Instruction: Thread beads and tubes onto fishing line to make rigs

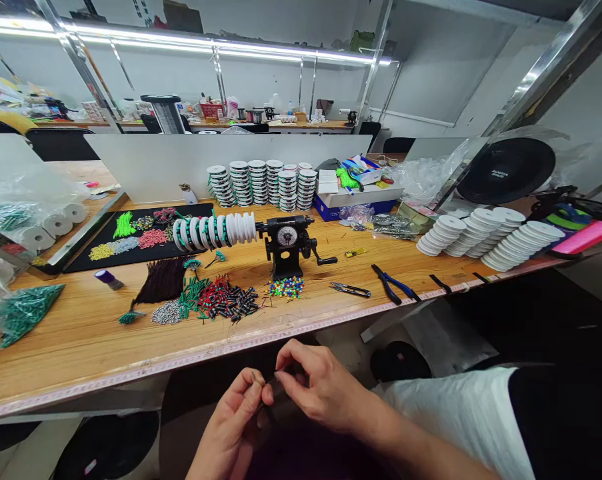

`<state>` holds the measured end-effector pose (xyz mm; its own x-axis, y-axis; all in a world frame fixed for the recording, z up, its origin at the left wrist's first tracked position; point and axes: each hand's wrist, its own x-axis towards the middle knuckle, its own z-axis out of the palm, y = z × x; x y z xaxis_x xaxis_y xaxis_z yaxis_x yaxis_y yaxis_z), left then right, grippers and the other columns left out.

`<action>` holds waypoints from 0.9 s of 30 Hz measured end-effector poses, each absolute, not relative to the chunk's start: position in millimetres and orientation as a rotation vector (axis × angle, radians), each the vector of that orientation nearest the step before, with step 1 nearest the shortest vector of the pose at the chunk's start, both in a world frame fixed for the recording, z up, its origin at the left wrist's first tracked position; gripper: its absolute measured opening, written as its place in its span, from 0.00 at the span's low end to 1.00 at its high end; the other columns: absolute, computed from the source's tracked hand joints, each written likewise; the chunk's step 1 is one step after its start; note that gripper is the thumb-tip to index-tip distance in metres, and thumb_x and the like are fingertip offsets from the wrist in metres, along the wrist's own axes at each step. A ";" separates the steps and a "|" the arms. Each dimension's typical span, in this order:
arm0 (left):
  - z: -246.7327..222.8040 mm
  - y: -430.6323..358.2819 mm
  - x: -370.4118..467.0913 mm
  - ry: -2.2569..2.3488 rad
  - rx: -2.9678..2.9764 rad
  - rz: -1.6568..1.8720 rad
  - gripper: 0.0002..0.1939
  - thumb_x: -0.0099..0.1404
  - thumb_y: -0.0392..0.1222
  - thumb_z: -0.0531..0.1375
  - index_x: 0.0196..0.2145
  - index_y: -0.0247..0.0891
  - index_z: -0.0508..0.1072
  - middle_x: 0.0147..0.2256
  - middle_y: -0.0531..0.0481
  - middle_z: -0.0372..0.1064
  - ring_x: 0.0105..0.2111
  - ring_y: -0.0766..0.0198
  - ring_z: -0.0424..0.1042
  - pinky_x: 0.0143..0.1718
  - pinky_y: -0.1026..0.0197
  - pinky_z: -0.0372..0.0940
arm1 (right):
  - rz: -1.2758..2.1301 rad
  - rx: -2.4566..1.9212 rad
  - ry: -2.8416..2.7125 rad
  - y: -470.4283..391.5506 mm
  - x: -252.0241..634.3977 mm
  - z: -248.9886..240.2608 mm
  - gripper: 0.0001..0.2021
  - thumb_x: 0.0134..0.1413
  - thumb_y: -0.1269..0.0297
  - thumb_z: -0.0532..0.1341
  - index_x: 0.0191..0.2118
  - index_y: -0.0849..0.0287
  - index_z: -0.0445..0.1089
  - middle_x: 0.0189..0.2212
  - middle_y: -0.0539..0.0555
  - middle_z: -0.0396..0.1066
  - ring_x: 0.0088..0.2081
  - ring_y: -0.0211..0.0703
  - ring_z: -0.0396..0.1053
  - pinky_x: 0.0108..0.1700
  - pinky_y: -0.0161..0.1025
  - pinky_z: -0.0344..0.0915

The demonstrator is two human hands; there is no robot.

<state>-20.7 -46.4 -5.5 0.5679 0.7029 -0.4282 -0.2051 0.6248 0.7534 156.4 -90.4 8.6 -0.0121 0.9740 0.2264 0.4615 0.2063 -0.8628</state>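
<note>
My left hand (239, 415) and my right hand (319, 381) are close together in front of the table edge, above my lap. Both pinch with thumb and forefinger. Between the fingertips runs something thin and dark, too small to name. Nearest on the table lie multicoloured beads (287, 287), small black tubular pieces (233, 303), red pieces (213, 293) and green pieces (195, 297). Behind them stands a black hand-cranked winder (287, 245), its shaft loaded with white spools (235, 229), several of them carrying green pieces.
Small scissors (349, 289) and blue-handled pliers (395, 284) lie near the front edge. White spools (498, 237) stand in stacks at right; wound spools (257, 185) line the back. At left are a black mat (81, 261), a glue stick (109, 279) and a dark thread bundle (161, 280).
</note>
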 end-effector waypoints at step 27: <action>-9.5 -35.3 -17.2 0.853 1.361 0.692 0.13 0.60 0.53 0.68 0.30 0.40 0.79 0.29 0.48 0.74 0.29 0.60 0.70 0.32 0.65 0.67 | 0.823 -1.457 -1.314 -92.6 151.8 8.2 0.05 0.50 0.74 0.63 0.29 0.60 0.77 0.26 0.49 0.74 0.27 0.36 0.68 0.27 0.30 0.58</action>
